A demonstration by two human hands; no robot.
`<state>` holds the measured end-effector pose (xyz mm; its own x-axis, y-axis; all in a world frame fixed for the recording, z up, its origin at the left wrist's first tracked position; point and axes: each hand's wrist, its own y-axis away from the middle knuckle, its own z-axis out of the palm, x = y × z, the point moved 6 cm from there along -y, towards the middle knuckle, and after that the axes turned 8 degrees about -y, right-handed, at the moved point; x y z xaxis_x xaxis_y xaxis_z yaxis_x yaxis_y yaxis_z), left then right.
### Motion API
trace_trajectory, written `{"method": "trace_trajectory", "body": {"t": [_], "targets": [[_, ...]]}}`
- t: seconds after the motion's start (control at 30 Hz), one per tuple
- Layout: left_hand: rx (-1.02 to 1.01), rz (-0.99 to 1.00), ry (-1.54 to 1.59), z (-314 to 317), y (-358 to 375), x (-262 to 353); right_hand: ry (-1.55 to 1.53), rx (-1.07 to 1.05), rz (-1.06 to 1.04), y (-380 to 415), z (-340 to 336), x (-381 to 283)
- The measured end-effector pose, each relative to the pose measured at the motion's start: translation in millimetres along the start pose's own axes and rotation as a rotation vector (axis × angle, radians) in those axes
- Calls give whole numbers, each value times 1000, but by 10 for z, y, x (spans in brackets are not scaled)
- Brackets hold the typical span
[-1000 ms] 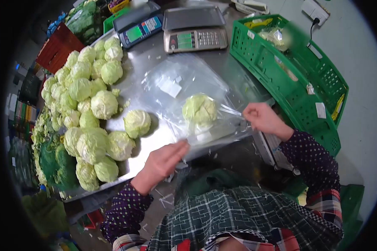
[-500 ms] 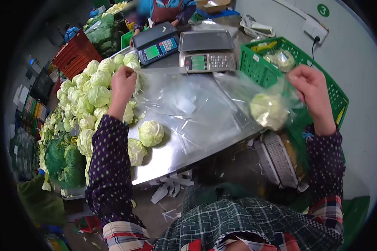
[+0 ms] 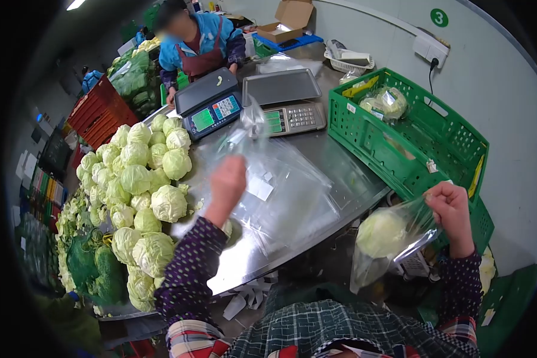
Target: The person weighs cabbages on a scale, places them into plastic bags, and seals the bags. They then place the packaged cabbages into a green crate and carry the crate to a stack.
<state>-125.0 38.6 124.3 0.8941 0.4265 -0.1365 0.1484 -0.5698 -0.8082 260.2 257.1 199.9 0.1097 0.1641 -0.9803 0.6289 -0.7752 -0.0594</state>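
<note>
My right hand is closed on the top of a clear plastic bag. Inside that bag a pale green cabbage hangs beyond the table's right front edge. Over the metal table, my left hand is blurred, its fingers curled around what seems to be clear plastic film rising toward the scales. Flat clear bags lie beneath and to the right of it. Left of this hand is a large pile of cabbages; one more is partly hidden behind my left wrist.
Two scales stand at the back. A green crate on the right holds wrapped vegetables. Behind the scales is a co-worker. Red crates are stacked at the far left.
My right hand and the bagged cabbage have moved lower. My left hand has come right, away from the pile, with plastic trailing above it. The view has shifted, showing more of the co-worker.
</note>
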Motion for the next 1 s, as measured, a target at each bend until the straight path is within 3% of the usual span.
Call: {"method": "trace_trajectory", "body": {"t": [0.13, 0.2, 0.27, 0.33, 0.4, 0.5, 0.63, 0.73, 0.87, 0.93, 1.0], "targets": [[-295, 105, 292, 438, 986, 757, -32, -69, 53, 30, 242, -13], [-557, 140, 323, 523, 1381, 1029, -25, -106, 70, 32, 345, -73], [-775, 130, 370, 439, 1548, 1218, 24, -140, 106, 29, 444, -114], [-810, 58, 454, 59, 1427, 1346, 57, -169, 78, -13, 521, -140], [-525, 12, 738, -504, 1009, 1465, 105, -194, 9, -66, 589, -188], [-284, 39, 860, -938, 665, 1545, 23, -209, -15, -175, 766, -259], [-215, 9, 809, -1150, 388, 1425, -40, -262, -5, -362, 989, -321], [-225, -6, 660, -1131, 281, 1120, 63, -279, -110, -655, 1176, -287], [-199, -109, 705, -1001, 66, 771, 90, -338, -195, -1197, 1564, -71], [-84, 6, 569, -1281, -99, 727, -48, -337, -203, -1156, 1600, -189], [-38, 172, 428, -1489, -35, 782, 54, -339, -248, -950, 1527, -245]]}}
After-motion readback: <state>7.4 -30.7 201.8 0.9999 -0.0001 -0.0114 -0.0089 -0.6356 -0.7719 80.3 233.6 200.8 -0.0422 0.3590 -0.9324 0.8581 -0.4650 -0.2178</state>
